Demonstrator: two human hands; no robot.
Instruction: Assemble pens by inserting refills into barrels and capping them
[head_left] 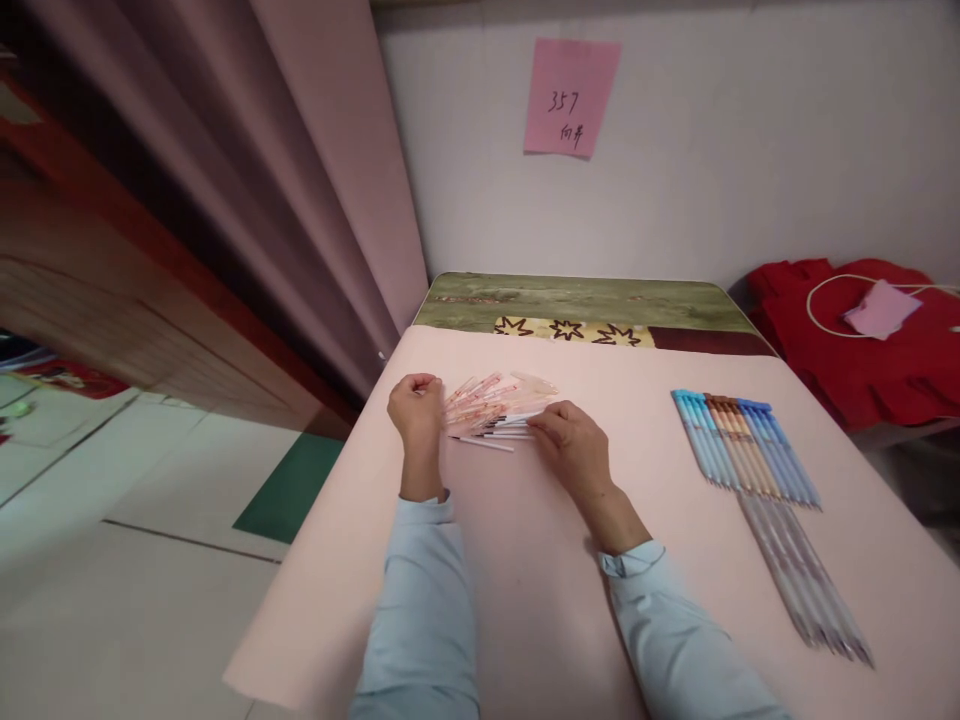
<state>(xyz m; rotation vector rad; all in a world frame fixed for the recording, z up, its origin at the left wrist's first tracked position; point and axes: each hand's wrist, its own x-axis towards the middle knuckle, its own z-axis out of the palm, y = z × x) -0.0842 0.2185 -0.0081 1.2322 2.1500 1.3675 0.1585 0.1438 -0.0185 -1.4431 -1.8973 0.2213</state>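
My left hand [416,408] is closed in a loose fist at the left end of a heap of pink pen barrels [484,398] on the pink table cover [525,580]. My right hand [571,445] lies palm down just right of the heap, fingers curled onto several thin white pen refills [499,432] with dark tips. What, if anything, the left fist holds is hidden. Both arms wear light blue sleeves.
A row of blue and brown pens [742,448] lies on the right of the cover, with clear pen barrels [802,575] nearer me. Behind are a patterned tabletop [585,305], a pink note [570,97] on the wall, a curtain [300,170] on the left and red cloth [862,340] at right.
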